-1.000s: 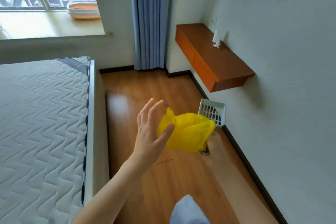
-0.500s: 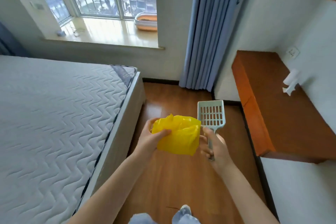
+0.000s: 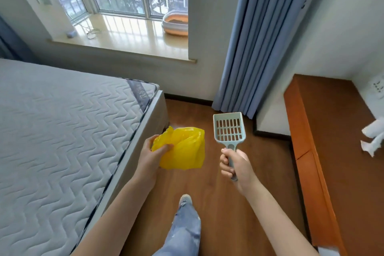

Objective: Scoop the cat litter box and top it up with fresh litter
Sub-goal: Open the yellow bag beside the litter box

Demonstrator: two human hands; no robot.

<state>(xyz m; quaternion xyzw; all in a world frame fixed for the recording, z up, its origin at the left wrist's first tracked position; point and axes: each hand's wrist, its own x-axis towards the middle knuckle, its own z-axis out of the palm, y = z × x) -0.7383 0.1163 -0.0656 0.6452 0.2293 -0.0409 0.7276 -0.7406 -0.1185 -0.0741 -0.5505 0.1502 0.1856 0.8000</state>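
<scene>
Step in hand: I judge I am carrying the tools to the litter box (image 3: 175,23); no scooping has begun.
Litter box: on the far windowsill (image 3: 124,35), at its right end beside the wall, well apart from both hands. It holds dark litter inside an orange and white rim.
Left hand (image 3: 150,157): fingers and thumb curled round the bunched neck of the yellow bag (image 3: 182,149), which hangs crumpled to the right of the hand.
Right hand (image 3: 235,164): fingers wrapped tight on the handle of the scoop (image 3: 229,129).
Scoop direction: long axis runs near to far, handle near, slotted head far and tipped slightly left, open face towards me.
Doing it well: I would walk up the floor strip (image 3: 218,203) between the mattress (image 3: 62,131) on the left and the desk (image 3: 332,141) on the right, keep the scoop head level, and shake the bag open before reaching the sill, so that one hand can hold its mouth wide.
Risk: the bag looks thin and may collapse shut.
</scene>
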